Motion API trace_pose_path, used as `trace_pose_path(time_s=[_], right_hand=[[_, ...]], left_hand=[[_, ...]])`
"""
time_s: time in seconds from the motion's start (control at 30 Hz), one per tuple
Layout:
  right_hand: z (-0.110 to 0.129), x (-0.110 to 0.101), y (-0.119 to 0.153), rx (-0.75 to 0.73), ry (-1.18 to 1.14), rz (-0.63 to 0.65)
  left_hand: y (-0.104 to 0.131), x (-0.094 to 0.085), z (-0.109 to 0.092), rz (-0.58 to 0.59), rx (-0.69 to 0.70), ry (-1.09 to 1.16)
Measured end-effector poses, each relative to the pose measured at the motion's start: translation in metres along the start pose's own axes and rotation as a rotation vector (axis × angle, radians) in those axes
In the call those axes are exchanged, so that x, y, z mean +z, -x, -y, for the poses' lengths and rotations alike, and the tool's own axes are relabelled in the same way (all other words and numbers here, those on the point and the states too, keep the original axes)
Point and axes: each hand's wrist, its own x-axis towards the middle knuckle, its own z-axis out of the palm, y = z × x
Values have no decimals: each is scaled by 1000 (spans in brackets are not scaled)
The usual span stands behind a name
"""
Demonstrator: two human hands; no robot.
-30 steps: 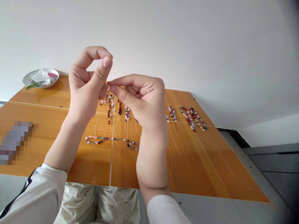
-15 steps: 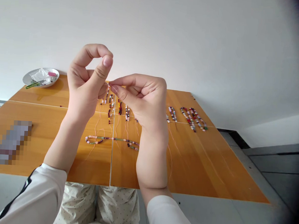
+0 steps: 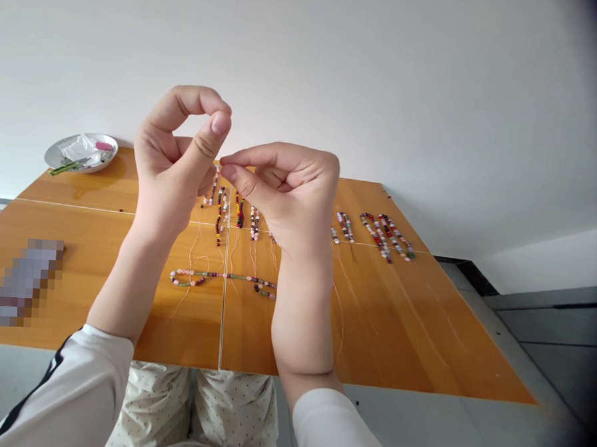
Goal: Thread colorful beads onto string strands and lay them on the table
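My left hand (image 3: pixel 174 157) is raised above the table, thumb and index fingertip pressed together; what they hold, if anything, is too small to make out. Just right of it, my right hand (image 3: pixel 290 190) pinches thumb and index finger close to my left hand's lower fingers. Anything in that pinch is too fine to tell. Below both hands, a long bead strand (image 3: pixel 235 277) lies curved on the wooden table (image 3: pixel 393 328). Behind the hands are several short strands, among them a dark red and yellow one (image 3: pixel 219 219), with thin loose threads.
A plate (image 3: pixel 101 163) with plastic, a pink item and green-handled scissors stands at the back left. A blurred-out flat object (image 3: pixel 22 282) lies at the left. More bead strands (image 3: pixel 375 237) lie at the back right. A pale wall rises behind the table.
Both hands have shifted very slightly to the right. My right hand's fingertips are a little higher, and both pinches remain closed.
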Motion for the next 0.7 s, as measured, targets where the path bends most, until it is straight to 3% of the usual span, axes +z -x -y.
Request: trace_pose_path(time_s=[0.1,0.2,0.37,0.47,0.57,0.7], right_hand=[[2,1,2,-48,39,-84],[2,1,3,-17,43,-48],[-3,1,1,-143,-15,-75],[-5,0,-1,-45,-46,-99],[-7,-2,-2,50,-82,-71],[-7,-4,-3,66,-266,-8]], left_hand=[[0,-1,-1,30,39,-14],[1,3,-6,-9,12,-34],[1,8,-16,-9,-44,-63],[0,9,-22,6,-34,-90],[-1,7,-29,95,27,-120],[-3,-3,-31,259,154,-336]])
